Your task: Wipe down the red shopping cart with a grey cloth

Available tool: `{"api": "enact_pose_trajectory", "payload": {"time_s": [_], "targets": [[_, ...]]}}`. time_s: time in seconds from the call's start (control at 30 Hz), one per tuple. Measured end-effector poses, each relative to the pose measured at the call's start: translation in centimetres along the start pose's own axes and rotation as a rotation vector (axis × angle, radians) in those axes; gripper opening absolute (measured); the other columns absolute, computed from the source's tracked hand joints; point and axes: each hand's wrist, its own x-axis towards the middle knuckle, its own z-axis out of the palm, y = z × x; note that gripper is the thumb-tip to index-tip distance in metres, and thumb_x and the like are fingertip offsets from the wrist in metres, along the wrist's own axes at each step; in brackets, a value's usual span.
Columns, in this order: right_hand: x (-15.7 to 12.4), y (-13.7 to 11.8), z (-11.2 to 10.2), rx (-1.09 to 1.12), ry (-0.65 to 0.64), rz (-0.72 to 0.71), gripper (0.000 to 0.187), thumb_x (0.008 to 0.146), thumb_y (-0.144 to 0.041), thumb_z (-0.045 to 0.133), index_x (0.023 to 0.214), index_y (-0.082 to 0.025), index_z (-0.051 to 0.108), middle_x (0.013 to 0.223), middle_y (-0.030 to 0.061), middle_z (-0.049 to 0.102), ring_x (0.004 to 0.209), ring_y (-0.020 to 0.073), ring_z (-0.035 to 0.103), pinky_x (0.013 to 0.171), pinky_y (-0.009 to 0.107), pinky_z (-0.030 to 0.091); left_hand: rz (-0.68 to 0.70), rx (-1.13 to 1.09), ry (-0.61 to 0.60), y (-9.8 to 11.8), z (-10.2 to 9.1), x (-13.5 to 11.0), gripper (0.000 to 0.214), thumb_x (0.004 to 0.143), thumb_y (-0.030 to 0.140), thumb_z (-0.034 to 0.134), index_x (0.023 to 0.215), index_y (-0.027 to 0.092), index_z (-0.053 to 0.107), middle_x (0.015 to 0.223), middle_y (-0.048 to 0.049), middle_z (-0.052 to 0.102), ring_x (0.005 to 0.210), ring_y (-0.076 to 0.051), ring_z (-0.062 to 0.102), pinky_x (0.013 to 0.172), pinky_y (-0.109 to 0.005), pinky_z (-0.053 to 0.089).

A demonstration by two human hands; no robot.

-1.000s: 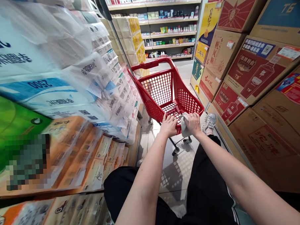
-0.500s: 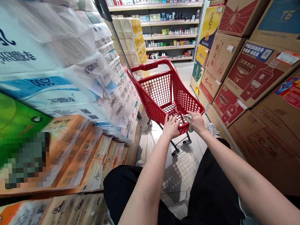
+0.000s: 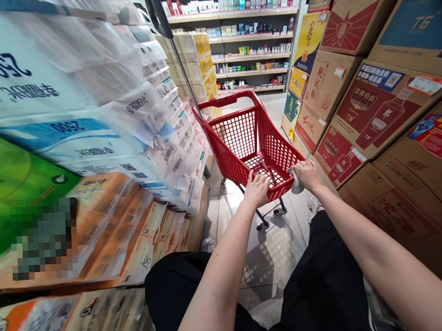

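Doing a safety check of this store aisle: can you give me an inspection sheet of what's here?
surface: tiled floor, with the cart's shadow on it
job's things: red cart on casters; white wad, cloth or tissue, cannot tell which
clutter: nothing seen
hands: left hand on the cart's near rim; right hand on the rim's right side, over the wad
cables: nothing seen
surroundings: wrapped paper packs stacked left; printed cartons stacked right; stocked shelves ahead
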Motion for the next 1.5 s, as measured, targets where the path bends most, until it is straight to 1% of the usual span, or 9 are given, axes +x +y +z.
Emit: {"api": "enact_pose_trajectory", "payload": {"time_s": [0.07,0.27,0.37,0.53,0.8,0.97,1.17,1.3,1.5], "targets": [[-0.3,-0.5,0.3,0.013,0.036,0.047,0.034,0.092,-0.032,0.033,0.084,-0.019,0.064,0.092,0.0118,0.063,0.095,0.0257,0.049,0.095,0.044,0.027,-0.002,0.005,0.02,0.5,0.2,0.2,0.037,0.072,0.021,0.05,0.108,0.016,0.053,0.108,-0.0107,0.054,0.11,-0.025,0.044,0.114,-0.048,0.0],[-3.7,-9.8,1.7,0.173,0.073,0.144,0.036,0.093,-0.033,0.03,0.085,-0.019,0.062,0.092,0.0108,0.061,0.095,0.0254,0.047,0.093,0.041,0.03,-0.036,0.002,0.03,1.8,0.3,0.6,0.029,0.075,0.023,0.049,0.102,0.015,0.053,0.102,-0.0116,0.055,0.107,-0.027,0.045,0.113,-0.051,-0.002],[-4.3,-11.6,1.6,0.205,0.087,0.176,0.034,0.093,-0.034,0.032,0.086,-0.019,0.062,0.093,0.0111,0.061,0.096,0.0258,0.048,0.092,0.041,0.03,-0.034,0.006,0.034,2.0,0.0,0.3,0.026,0.076,0.024,0.048,0.1,0.016,0.053,0.1,-0.0114,0.056,0.106,-0.028,0.046,0.112,-0.051,-0.002],[-3.0,-7.5,1.0,0.158,0.019,0.032,0.038,0.093,-0.034,0.032,0.073,-0.019,0.061,0.075,0.0083,0.063,0.08,0.0221,0.053,0.085,0.037,0.032,0.032,-0.017,0.047,1.8,-0.3,0.2,0.029,0.076,0.02,0.046,0.105,0.017,0.05,0.102,-0.0089,0.056,0.106,-0.024,0.047,0.113,-0.046,0.005],[-1.0,-1.1,0.7,0.08,0.046,0.092,0.045,0.091,-0.034,0.033,0.053,-0.02,0.053,0.061,0.0053,0.063,0.066,0.0183,0.056,0.08,0.034,0.036,0.171,-0.017,-0.004,2.7,-0.9,1.7,0.027,0.079,0.02,0.046,0.105,0.018,0.052,0.104,-0.0091,0.058,0.107,-0.023,0.049,0.108,-0.042,0.017],[-1.0,-0.2,0.2,0.133,0.047,0.133,0.044,0.087,-0.034,0.039,0.046,-0.021,0.047,0.054,0.0035,0.061,0.06,0.0155,0.056,0.074,0.03,0.038,0.194,0.02,-0.028,0.2,-1.6,2.5,0.027,0.086,0.03,0.044,0.11,0.02,0.053,0.109,-0.0083,0.059,0.106,-0.022,0.05,0.103,-0.036,0.024],[-1.3,0.8,-0.7,0.18,-0.001,0.094,0.045,0.086,-0.033,0.039,0.042,-0.021,0.042,0.048,0.0008,0.055,0.053,0.0129,0.05,0.07,0.028,0.036,0.156,0.078,0.022,-3.8,-1.7,3.4,0.029,0.09,0.044,0.04,0.099,0.023,0.057,0.102,-0.0052,0.06,0.104,-0.02,0.05,0.103,-0.039,0.023],[-1.7,1.1,-0.9,0.19,0.029,0.088,0.043,0.088,-0.033,0.037,0.048,-0.021,0.046,0.054,0.0017,0.057,0.058,0.0142,0.05,0.074,0.028,0.036,0.119,0.139,0.067,-3.0,-0.8,3.8,0.029,0.087,0.044,0.046,0.1,0.021,0.057,0.102,-0.0084,0.059,0.103,-0.023,0.049,0.097,-0.04,0.029],[-3.9,-1.4,-0.2,0.232,0.293,0.263,0.041,0.093,-0.031,0.028,0.065,-0.019,0.055,0.073,0.0061,0.061,0.078,0.0184,0.052,0.085,0.033,0.035,0.095,0.17,0.079,-1.4,-0.3,4.0,0.026,0.084,0.042,0.053,0.097,0.02,0.057,0.099,-0.0107,0.058,0.099,-0.026,0.049,0.088,-0.04,0.033]]}}
